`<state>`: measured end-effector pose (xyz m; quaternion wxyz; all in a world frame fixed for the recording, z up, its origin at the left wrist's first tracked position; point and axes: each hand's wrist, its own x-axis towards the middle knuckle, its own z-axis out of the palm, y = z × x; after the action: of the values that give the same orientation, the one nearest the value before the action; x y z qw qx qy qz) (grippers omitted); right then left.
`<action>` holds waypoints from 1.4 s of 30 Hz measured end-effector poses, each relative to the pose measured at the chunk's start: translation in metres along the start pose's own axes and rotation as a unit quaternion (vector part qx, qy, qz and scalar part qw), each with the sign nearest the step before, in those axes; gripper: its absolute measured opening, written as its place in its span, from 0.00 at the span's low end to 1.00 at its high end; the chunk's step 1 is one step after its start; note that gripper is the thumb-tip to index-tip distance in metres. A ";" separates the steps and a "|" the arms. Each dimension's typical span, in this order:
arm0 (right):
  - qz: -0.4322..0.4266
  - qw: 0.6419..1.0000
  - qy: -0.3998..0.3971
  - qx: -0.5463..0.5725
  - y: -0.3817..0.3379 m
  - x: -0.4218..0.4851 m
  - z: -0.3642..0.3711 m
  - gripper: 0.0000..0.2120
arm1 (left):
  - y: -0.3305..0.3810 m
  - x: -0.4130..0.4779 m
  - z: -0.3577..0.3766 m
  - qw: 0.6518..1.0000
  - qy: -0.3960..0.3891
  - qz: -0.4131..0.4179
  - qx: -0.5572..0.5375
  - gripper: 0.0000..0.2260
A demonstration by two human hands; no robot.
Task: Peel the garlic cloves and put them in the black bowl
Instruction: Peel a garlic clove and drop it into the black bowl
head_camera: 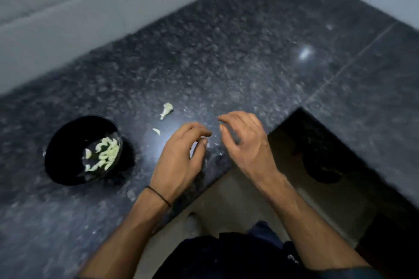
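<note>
Blurred frame, head view.

- Well to the left of the left hand: black bowl (65, 136) standing on the dark granite counter (249, 56), with a heap of peeled garlic cloves (104, 154) on its right side.
- Between bowl and left hand, nearer the hand: one loose clove (156, 131) lying on the counter.
- Just beyond it, ahead and left of the left fingertips: a pale scrap of garlic skin or stem (167, 110). Cannot tell which.
- Left hand (181, 154): over the counter near its front edge, back of the hand up, fingers curled, thumb tip close under the forefinger. Cannot tell whether anything is pinched there. Thin black band (158, 196) on the wrist.
- Right hand (244, 142): just beside the left hand and apart from it. Fingers bent loosely, a gap showing between thumb and forefinger, nothing seen in them.
- Beyond both hands: pale tiled wall (68, 7).
</note>
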<state>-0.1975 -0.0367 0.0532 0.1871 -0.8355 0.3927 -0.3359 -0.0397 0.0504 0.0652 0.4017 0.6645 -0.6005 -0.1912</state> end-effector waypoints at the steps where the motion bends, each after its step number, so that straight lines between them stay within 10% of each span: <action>1: -0.013 1.000 -0.019 0.006 0.001 0.013 0.007 0.09 | -0.004 0.003 -0.002 1.000 0.017 -0.013 0.004 0.08; 8: -0.016 0.980 -0.160 0.116 0.015 0.077 0.062 0.10 | -0.044 0.009 0.001 0.976 0.138 -0.166 0.040 0.08; 17: -0.032 0.956 -0.240 0.167 0.054 0.097 0.103 0.09 | -0.057 0.023 0.035 0.836 0.324 -0.429 0.115 0.12; 36: -0.068 0.958 -0.240 0.139 0.054 0.095 0.101 0.08 | -0.030 0.020 0.014 0.848 0.388 -0.328 0.151 0.07; 42: -0.071 0.964 -0.223 0.126 0.053 0.094 0.105 0.09 | -0.041 0.006 -0.044 0.792 0.427 -0.355 0.253 0.06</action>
<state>-0.1075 -0.1381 -0.0124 0.3494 -0.8845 0.2356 -0.2003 0.0205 0.0562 0.0624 0.3389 0.9229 -0.1159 0.1416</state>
